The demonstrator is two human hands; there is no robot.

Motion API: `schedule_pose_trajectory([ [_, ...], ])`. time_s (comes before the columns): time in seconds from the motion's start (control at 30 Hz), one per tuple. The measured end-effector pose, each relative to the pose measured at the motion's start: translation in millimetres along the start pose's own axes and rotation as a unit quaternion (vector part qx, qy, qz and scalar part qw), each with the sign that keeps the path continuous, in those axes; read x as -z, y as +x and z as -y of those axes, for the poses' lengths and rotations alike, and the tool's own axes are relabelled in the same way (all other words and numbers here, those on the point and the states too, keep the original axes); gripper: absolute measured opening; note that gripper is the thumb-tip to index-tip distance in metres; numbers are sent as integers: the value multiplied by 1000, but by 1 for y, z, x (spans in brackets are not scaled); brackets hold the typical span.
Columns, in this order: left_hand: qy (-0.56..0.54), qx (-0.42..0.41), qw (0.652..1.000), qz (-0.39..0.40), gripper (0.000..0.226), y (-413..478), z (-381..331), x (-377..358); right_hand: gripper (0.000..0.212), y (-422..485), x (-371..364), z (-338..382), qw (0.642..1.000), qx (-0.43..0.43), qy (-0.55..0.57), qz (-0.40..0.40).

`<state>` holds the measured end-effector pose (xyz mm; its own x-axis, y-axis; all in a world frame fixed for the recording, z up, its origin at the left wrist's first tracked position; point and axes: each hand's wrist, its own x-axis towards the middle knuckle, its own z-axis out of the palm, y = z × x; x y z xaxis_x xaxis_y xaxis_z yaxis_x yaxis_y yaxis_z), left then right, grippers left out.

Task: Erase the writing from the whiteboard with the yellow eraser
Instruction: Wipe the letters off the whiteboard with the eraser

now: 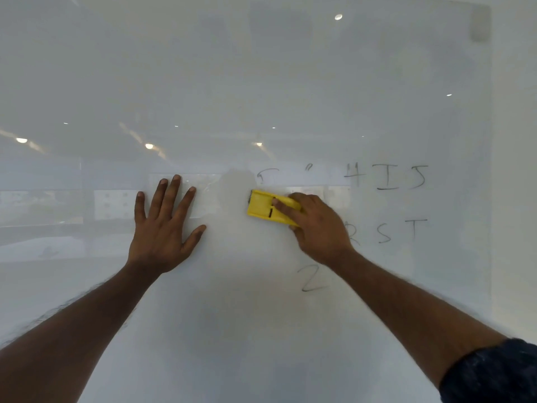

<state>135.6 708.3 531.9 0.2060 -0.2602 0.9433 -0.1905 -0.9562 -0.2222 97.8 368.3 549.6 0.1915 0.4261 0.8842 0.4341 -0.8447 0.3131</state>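
right hand [315, 225] covers eraser [263, 206] end | letter beside "RST" [402, 230] half-hidden

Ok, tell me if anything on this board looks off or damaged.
Nothing looks damaged. The whiteboard is glossy and only shows room reflections. The right hand holds the yellow eraser slightly tilted against it, the left hand rests flat, and partly wiped letters remain to the right, with stray stroke remnants above the eraser.

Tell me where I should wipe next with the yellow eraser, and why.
Probably slide the yellow eraser up and rightward. The right hand presses it just below leftover strokes, with "HIS" and "ST" unerased to the right. The left hand rests flat on the whiteboard.
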Motion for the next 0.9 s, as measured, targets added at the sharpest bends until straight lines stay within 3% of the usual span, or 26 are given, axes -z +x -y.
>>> schedule_pose_trajectory([
  [0.23,-3,22,1000,1,79,5,-10,3,66,48,27,-38,990,-118,10,-75],
  [0.37,0,29,1000,5,78,8,-14,3,71,53,9,-3,998,-49,20,-34],
  [0.5,6,13,1000,3,78,7,-9,4,69,26,18,-26,999,22,-12,21],
  [0.7,-1,-12,1000,7,77,12,-13,7,66,56,38,-60,991,-125,4,-56],
  [0.9,-15,-16,1000,3,78,16,-18,9,67,12,12,-17,1000,1,11,22],
])
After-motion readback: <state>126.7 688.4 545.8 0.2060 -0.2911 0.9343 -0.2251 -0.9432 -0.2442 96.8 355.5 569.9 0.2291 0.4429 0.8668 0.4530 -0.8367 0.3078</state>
